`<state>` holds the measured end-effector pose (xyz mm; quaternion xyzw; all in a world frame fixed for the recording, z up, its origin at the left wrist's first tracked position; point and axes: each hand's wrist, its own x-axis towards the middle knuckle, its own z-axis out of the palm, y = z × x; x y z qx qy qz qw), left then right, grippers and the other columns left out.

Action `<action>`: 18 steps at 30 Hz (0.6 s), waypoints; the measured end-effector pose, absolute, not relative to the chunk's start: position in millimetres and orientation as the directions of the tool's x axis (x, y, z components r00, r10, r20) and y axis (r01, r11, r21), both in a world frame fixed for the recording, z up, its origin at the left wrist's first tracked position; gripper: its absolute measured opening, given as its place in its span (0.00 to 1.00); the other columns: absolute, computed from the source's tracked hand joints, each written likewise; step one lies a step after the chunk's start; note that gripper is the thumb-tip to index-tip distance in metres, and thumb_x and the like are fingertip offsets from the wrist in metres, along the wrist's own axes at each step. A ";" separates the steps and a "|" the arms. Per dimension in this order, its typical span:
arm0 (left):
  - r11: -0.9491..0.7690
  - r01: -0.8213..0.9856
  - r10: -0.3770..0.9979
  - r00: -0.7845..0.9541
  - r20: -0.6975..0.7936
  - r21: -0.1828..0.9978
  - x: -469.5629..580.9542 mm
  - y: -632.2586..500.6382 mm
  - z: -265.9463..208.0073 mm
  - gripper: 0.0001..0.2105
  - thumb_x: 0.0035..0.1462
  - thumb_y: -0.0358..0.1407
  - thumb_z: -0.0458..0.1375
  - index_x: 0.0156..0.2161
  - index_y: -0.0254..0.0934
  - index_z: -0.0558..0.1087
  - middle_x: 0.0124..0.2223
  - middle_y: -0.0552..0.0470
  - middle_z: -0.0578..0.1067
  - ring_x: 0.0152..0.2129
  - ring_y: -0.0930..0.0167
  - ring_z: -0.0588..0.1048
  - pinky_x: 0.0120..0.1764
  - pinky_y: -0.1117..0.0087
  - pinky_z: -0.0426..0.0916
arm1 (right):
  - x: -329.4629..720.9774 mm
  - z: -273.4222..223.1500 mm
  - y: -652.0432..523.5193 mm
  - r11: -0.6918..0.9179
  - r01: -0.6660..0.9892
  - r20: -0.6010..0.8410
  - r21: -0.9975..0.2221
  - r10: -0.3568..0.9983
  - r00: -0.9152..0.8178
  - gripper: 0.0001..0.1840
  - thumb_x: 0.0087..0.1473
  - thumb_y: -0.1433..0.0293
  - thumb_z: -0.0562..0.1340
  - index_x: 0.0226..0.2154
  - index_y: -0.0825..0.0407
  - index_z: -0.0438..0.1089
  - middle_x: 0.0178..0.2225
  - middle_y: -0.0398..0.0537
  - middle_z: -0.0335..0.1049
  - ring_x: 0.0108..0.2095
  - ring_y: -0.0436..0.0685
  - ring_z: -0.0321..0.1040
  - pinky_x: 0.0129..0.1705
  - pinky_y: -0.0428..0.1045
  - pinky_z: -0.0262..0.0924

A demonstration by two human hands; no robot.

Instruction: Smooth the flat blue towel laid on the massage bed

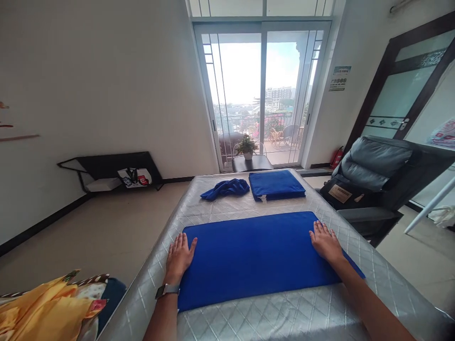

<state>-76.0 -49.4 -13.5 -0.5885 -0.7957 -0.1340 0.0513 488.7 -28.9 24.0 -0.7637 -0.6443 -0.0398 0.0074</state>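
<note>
Forearms (366,303) flank blue cloth (256,260), fingers (180,241) at its 2 short edges.

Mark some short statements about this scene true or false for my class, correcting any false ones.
1. The left hand rests at the left edge of the spread blue cloth. True.
2. The right hand is holding the crumpled blue cloth. False: it rests at the spread blue cloth's right edge.
3. A watch is on the left wrist. True.
4. The potted plant stands on the floor. False: it stands on a dark seat.
</note>
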 end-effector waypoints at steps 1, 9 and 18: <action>0.248 0.956 0.923 -0.283 0.262 0.159 -74.4 -48.7 -11.8 0.40 0.67 0.55 0.35 0.68 0.21 0.55 0.70 0.34 0.55 0.68 0.57 0.54 0.68 0.53 0.47 | 470.0 30.7 -27.9 -0.102 0.994 0.084 0.035 0.992 0.099 0.35 0.66 0.63 0.40 0.69 0.64 0.50 0.71 0.58 0.45 0.71 0.64 0.40 0.70 0.61 0.34; 0.074 0.989 0.958 -0.105 0.266 0.125 -55.4 -46.4 -15.7 0.39 0.67 0.56 0.34 0.67 0.23 0.59 0.70 0.35 0.58 0.67 0.57 0.56 0.67 0.53 0.51 | 291.0 43.6 -4.2 0.355 0.902 -0.006 -0.247 0.930 -0.368 0.37 0.68 0.55 0.37 0.71 0.58 0.45 0.72 0.52 0.40 0.72 0.57 0.34 0.71 0.56 0.31; 0.079 0.993 0.973 -0.096 0.208 0.086 -58.8 -43.9 -25.9 0.40 0.67 0.55 0.32 0.68 0.21 0.56 0.70 0.34 0.56 0.68 0.57 0.55 0.67 0.53 0.50 | 347.6 19.1 26.6 0.260 0.940 -0.033 -0.222 0.961 -0.274 0.38 0.68 0.53 0.37 0.71 0.57 0.43 0.73 0.50 0.38 0.72 0.56 0.32 0.71 0.57 0.28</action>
